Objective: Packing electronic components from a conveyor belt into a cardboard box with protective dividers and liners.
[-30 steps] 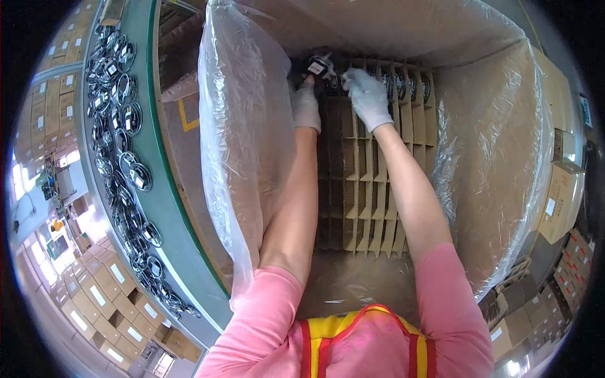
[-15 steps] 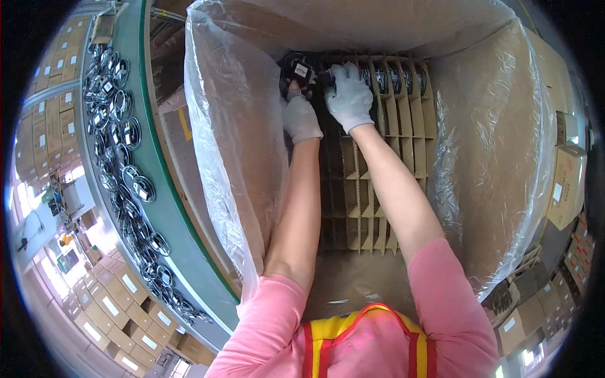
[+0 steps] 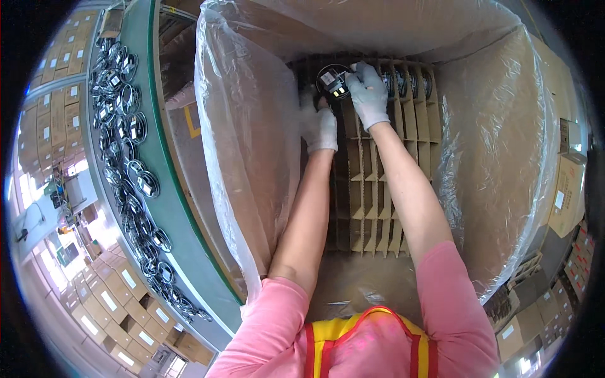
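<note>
While it's held, the black device (image 3: 333, 82) slants lower-right.

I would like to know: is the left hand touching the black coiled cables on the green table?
Apart. The head view shows it: the plastic sheet and green table edge lie between the left hand and the black coiled cables.

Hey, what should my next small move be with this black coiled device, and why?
Probably ease the black coiled device down into the cardboard divider. It sits between your left hand and right hand, above the divider's far end, and dark coils fill neighbouring cells to the right. The spot beneath is hidden, so go gently.
</note>
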The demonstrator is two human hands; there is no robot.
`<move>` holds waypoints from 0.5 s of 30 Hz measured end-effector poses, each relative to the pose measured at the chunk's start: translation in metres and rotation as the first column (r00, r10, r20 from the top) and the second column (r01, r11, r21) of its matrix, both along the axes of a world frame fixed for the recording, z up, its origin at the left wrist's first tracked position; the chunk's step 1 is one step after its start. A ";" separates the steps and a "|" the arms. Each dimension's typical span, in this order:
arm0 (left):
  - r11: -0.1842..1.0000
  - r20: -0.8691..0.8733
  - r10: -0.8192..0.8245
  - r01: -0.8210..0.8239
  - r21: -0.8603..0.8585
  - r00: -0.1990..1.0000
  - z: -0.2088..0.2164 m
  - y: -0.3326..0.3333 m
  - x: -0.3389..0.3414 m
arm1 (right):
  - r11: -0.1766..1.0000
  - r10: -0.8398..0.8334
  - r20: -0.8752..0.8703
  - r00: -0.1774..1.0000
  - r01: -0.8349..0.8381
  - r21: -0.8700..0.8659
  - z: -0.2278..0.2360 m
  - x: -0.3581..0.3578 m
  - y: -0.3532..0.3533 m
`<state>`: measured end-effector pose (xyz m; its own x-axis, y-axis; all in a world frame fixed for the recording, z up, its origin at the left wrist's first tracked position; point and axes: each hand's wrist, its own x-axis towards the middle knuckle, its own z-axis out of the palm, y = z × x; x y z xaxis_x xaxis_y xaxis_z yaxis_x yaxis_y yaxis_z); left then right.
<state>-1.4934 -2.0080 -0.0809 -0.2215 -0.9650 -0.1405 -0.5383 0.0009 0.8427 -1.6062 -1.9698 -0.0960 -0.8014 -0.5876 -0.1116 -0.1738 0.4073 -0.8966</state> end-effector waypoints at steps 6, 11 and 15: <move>0.979 0.260 -0.070 0.117 -0.168 0.963 -0.006 -0.002 0.006 | 0.984 0.132 0.003 0.991 -0.131 -0.117 0.024 0.015 -0.005; 0.991 0.141 0.031 -0.012 -0.130 0.990 0.009 0.000 0.000 | 0.922 0.386 -0.343 0.856 -0.368 0.120 0.030 0.019 -0.007; 0.940 0.167 -0.160 0.202 -0.277 0.973 0.001 -0.015 0.013 | 0.849 0.528 -0.546 0.651 -0.391 0.355 0.022 0.029 -0.011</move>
